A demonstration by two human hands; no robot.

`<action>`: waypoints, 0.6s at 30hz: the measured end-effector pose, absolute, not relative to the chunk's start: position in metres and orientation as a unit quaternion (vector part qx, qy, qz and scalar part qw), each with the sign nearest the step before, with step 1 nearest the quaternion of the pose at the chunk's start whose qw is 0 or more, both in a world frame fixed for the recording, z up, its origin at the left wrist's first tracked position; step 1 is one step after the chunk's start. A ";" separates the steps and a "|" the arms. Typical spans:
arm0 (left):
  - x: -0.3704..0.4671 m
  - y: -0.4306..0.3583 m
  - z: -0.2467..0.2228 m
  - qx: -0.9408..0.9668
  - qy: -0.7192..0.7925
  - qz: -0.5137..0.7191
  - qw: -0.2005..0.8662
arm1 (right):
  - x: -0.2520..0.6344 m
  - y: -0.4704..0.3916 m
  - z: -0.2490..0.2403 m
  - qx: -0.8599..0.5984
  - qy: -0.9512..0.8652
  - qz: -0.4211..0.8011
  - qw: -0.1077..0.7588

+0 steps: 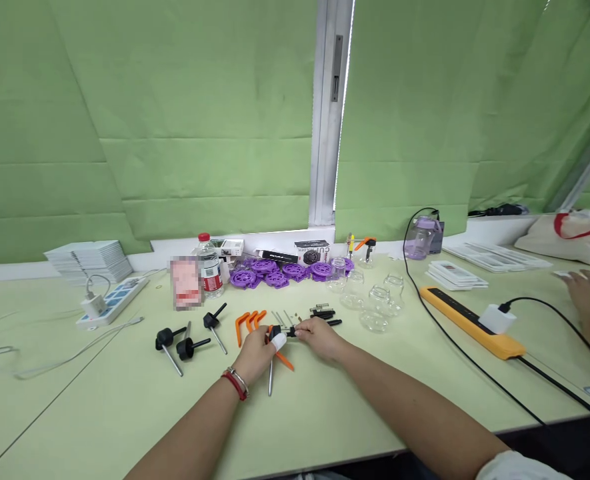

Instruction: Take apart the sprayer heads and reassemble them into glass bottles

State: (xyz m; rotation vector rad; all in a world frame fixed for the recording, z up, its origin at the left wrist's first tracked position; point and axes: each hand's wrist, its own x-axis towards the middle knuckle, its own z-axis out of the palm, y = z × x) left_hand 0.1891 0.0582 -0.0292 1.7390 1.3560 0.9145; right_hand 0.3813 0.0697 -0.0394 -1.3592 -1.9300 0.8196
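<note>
My left hand (255, 353) is closed around a black spray head (275, 333), with a metal tube (270, 379) pointing down from it. An orange trigger lever (285, 361) shows just below that hand. My right hand (321, 338) pinches at a small black part (291, 331) on the right side of the head; its fingertips hide most of it. Left of my hands lie several black heads with metal tubes (165, 339). Loose orange levers (239, 328) are behind my left hand. Black rods and springs (323, 312) lie beyond my right hand.
Clear bottles (375, 321) stand or lie to the right, before purple plastic parts (275, 277). A water bottle (211, 270) stands at the back. Power strips (475, 327) with cables flank the work area. Another person's hand (587, 300) is at the far right.
</note>
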 end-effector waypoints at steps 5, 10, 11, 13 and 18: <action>0.189 0.059 -0.028 0.697 0.507 0.326 0.390 | 0.380 0.074 -0.050 -0.524 -0.660 0.366 0.393; 0.194 0.062 -0.026 0.736 0.520 0.281 0.330 | 0.375 0.080 -0.054 -0.528 -0.632 0.385 0.417; 0.194 0.063 -0.026 0.742 0.524 0.272 0.317 | 0.373 0.081 -0.055 -0.531 -0.629 0.381 0.421; 0.195 0.064 -0.027 0.753 0.530 0.256 0.295 | 0.370 0.083 -0.057 -0.534 -0.630 0.373 0.423; 0.195 0.069 -0.031 0.767 0.529 0.239 0.274 | 0.367 0.083 -0.058 -0.540 -0.647 0.356 0.403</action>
